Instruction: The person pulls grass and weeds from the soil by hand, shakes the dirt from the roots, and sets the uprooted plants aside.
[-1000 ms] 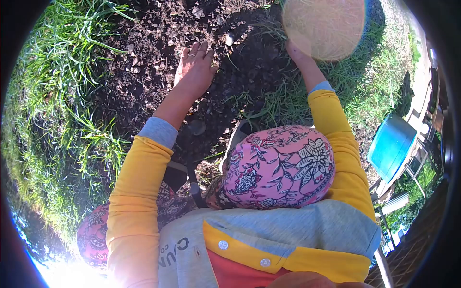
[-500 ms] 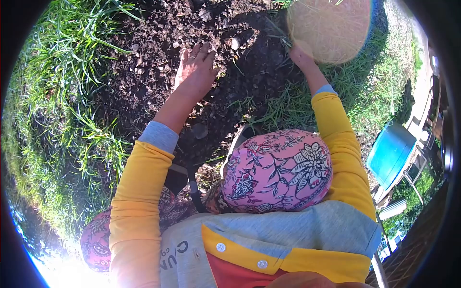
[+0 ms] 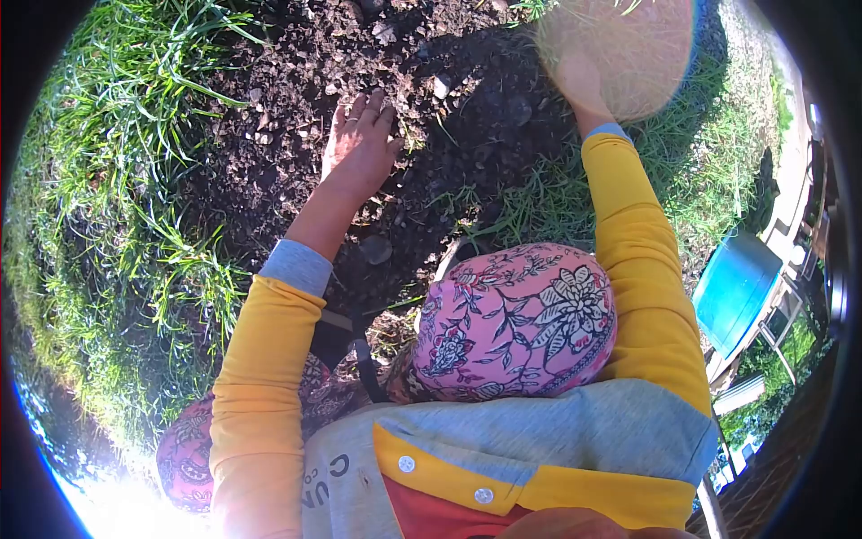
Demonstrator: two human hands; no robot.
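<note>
My left hand (image 3: 361, 144) rests on the dark, crumbly soil (image 3: 269, 166), palm down with its fingers stretched out and a ring on one of them. Nothing shows in its grasp. Further right, my right hand (image 3: 579, 79) is at the border between soil and grass. A pale round glare covers it, so its fingers and anything in them cannot be made out. Small stones lie near my left hand, among them a light stone (image 3: 441, 87).
Tall green grass (image 3: 153, 108) borders the soil on the left. More grass (image 3: 664, 171) grows on the right, with a blue tub (image 3: 738, 292) beyond it. My knee in flowered pink cloth (image 3: 521, 319) is bent between my arms.
My right hand has shifted right and slightly up, deeper into the glare; the grass stems beside it no longer show. My left hand has moved slightly down and left, staying on the soil.
</note>
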